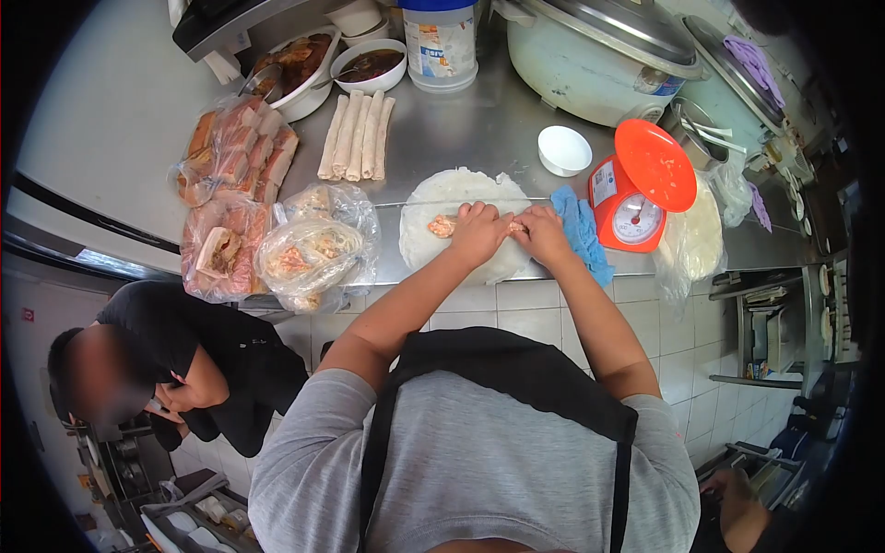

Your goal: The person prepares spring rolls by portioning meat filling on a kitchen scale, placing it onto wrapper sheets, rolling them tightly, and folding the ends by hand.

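Observation:
A round white wrapper sheet (pixel 429 198) lies flat at the counter's front edge. Orange-pink filling (pixel 442 226) forms a strip across it, its left end showing. My left hand (pixel 481 230) rests over the middle of the strip, fingers bent down onto the filling. Beside it, nearly touching, my right hand (pixel 542 232) has its fingertips together on the filling's right end. Several finished white rolls (pixel 356 136) lie side by side further back. To the left, a clear plastic bag (pixel 309 244) holds more orange-pink filling.
An orange scale (pixel 636 207), blue cloth (pixel 579 230) and small white bowl (pixel 564 150) are at right. Bagged meat (pixel 235 152) lies left. A large pot (pixel 590 64), plastic jar (pixel 441 46) and sauce bowl (pixel 369 66) stand behind. Another person (pixel 212 359) is at lower left.

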A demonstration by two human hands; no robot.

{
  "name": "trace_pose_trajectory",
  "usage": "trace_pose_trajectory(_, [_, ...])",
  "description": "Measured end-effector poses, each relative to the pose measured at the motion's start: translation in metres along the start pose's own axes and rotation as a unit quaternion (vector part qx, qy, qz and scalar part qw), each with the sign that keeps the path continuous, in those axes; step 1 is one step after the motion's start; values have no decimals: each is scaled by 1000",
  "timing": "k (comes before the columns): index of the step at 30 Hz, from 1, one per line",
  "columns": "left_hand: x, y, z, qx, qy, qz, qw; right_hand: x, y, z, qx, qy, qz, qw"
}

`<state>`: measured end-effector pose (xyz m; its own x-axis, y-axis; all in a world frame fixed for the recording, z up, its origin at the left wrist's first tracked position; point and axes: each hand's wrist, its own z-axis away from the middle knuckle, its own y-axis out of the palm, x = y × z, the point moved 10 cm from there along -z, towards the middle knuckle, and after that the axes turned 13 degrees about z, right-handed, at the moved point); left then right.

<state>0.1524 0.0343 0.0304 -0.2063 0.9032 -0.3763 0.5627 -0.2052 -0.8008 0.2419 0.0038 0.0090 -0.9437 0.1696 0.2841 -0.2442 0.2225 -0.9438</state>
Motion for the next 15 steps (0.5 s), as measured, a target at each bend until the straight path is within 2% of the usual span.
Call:
trace_pose_trajectory(2, [4, 7, 1, 7, -5, -3, 1000, -5, 4, -1, 13, 0, -13, 1000])
trace_pose_trajectory(5, [-1, -3, -1, -9, -9, 7, 1000, -7, -25, 8, -75, 11, -50, 996])
trace_pose_trajectory(8, [-5, -5, -7, -12, 14, 21, 1000, -13, -16, 5, -18, 20, -160, 987])
trace_pose_trajectory(11, [-4, 6, -9, -5, 20, 26, 999, -11, -3, 1, -72, -59, -67, 993])
trace_pose_trajectory(14, [-2, 3, -8, -2, 14, 36, 999, -13, -13, 3, -34, 7, -126, 991])
trace_pose_trajectory(15, [-1, 2, -8, 1, 13, 40, 999, -5, -18, 4, -37, -4, -89, 995])
